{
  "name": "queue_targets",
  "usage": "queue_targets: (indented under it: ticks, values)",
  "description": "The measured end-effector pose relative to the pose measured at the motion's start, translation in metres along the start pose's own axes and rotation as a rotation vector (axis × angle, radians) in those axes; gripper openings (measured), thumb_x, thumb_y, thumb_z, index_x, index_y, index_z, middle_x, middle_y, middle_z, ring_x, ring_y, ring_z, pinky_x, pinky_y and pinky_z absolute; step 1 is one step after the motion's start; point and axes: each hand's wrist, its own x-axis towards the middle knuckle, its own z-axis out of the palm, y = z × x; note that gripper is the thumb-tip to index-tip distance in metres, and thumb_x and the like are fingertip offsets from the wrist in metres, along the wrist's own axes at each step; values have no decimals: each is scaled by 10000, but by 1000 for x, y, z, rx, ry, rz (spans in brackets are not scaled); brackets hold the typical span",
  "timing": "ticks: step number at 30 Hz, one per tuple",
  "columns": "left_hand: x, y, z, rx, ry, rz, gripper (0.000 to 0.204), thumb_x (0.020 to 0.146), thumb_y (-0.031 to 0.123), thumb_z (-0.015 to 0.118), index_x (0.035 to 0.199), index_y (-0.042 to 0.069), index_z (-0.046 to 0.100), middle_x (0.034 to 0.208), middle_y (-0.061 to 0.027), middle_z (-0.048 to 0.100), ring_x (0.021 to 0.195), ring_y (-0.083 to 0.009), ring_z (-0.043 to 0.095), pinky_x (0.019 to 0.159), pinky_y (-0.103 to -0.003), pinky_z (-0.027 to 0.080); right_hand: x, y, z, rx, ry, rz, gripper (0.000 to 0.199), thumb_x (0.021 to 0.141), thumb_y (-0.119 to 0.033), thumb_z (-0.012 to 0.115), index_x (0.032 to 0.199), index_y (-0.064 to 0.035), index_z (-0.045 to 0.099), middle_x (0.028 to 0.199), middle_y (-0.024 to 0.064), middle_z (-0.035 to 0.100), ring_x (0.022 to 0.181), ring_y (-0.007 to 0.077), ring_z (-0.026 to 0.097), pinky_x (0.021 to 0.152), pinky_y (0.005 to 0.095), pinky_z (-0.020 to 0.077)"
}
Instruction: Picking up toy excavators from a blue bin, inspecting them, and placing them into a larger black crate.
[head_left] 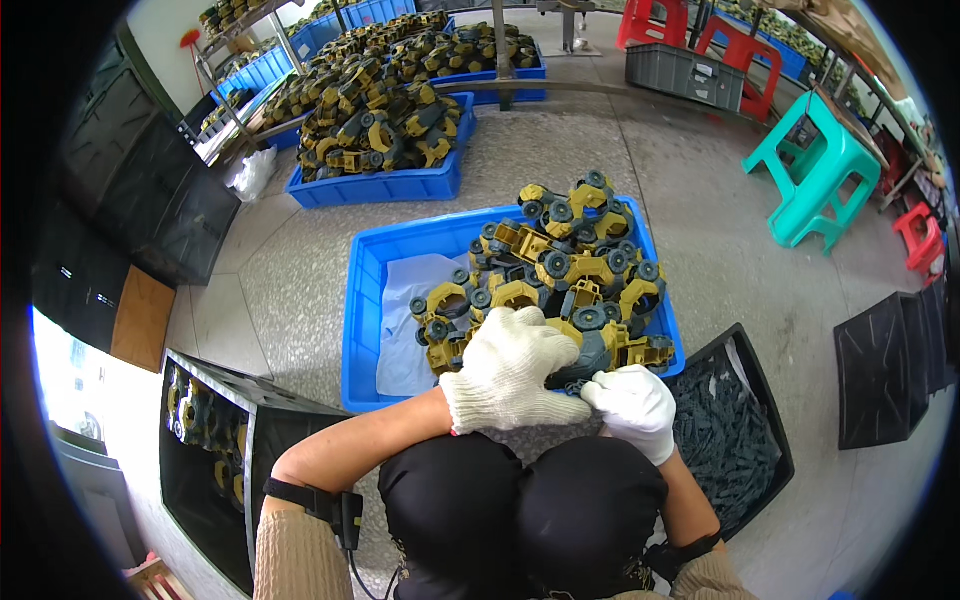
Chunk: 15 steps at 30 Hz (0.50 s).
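In front of my knees, my left hand (515, 372), in a white knitted glove, curls round a dark grey plastic toy part (590, 356). My right hand (632, 404), also gloved, is close beside it with its fingers pinched together against the near end of that part. Whatever lies between the right fingertips is too small and hidden to make out. Both hands are at the near rim of a blue tray (362, 300). Yellow and dark grey toy trucks (520, 240) are heaped in the tray, next to a pale plastic sheet (400, 340).
At my right, a black crate (783, 440) holds many dark grey plastic pieces (725, 430). An open-sided black box (250, 470) with toys inside stands at the left. Farther off are another full blue tray (385, 190), a green stool (820, 170) and a grey crate (690, 78).
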Motion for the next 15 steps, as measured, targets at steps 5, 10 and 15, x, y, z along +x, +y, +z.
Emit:
queue_targets:
  ticks: [5,10,15]
  values:
    - [7,0,0,125,119,185,448,570,512,846,728,138,657,761,-36,632,768,-276,592,698,-436,429,-3,3,-1,-15,-94,-38,261,726,-84,651,974,-144,708,823,5,655,691,218,627,614,337,500]
    - [7,4,-9,173,104,189,427,564,481,849,707,131,651,747,-33,628,766,-265,601,680,-424,431,-12,4,9,215,13,124,379,753,11,749,1118,-83,712,881,32,705,731,174,669,660,284,539]
    - [4,-3,-5,147,167,233,419,566,469,839,677,116,643,707,-31,618,768,-259,614,657,-426,435,-14,-11,4,925,-156,1106,310,831,-15,758,1132,9,689,916,11,704,779,50,639,689,220,532]
